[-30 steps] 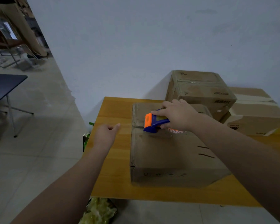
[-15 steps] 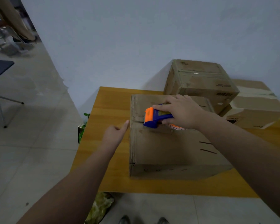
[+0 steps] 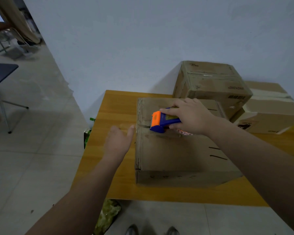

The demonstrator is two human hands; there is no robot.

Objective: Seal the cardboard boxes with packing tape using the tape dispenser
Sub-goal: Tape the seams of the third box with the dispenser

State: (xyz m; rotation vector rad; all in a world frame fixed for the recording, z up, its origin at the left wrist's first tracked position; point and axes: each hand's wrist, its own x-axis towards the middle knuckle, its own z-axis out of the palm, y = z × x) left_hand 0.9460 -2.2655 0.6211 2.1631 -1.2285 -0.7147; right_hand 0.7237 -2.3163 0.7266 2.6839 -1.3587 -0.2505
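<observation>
A brown cardboard box (image 3: pixel 175 155) lies on the wooden table (image 3: pixel 115 109), its flaps closed with a seam running left to right. My right hand (image 3: pixel 192 116) grips the blue and orange tape dispenser (image 3: pixel 161 121), whose head sits on the seam near the box's left end. My left hand (image 3: pixel 119 141) is beside the box's left edge with straight fingers, its thumb tip touching the top corner at the seam. Whether tape lies on the seam is hard to make out.
Two more cardboard boxes stand at the back right, a brown one (image 3: pixel 209 83) and a paler one (image 3: pixel 268 109) against the wall. A green bag (image 3: pixel 107 216) lies on the floor under the table's near left corner. A dark table (image 3: pixel 0 73) stands far left.
My left hand has moved right from over the table to the box's left edge. The dispenser and my right hand have stayed near the seam's left end.
</observation>
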